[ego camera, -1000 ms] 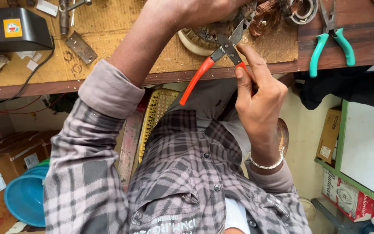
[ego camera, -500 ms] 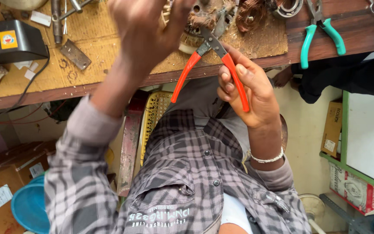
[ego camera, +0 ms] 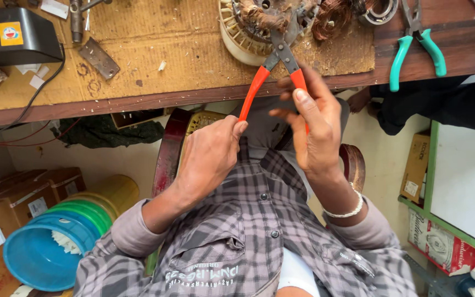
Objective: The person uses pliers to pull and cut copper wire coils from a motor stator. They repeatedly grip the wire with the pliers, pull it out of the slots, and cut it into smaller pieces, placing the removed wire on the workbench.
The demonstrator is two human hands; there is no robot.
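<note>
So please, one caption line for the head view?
Both hands, left and right, hold red-handled pliers against a wound motor stator on the workbench.

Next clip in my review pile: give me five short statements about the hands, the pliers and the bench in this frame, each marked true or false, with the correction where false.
1. Both hands grip the orange-handled pliers. True: the left hand is on one handle, the right hand on the other.
2. The pliers' tip points at the motor stator with copper windings. True.
3. The teal-handled pliers are in the right hand. False: they lie on the workbench, untouched.
4. The right wrist wears a bracelet. True.
5. The blue tub stands on the workbench. False: it sits below the bench, on the left of the picture.
</note>
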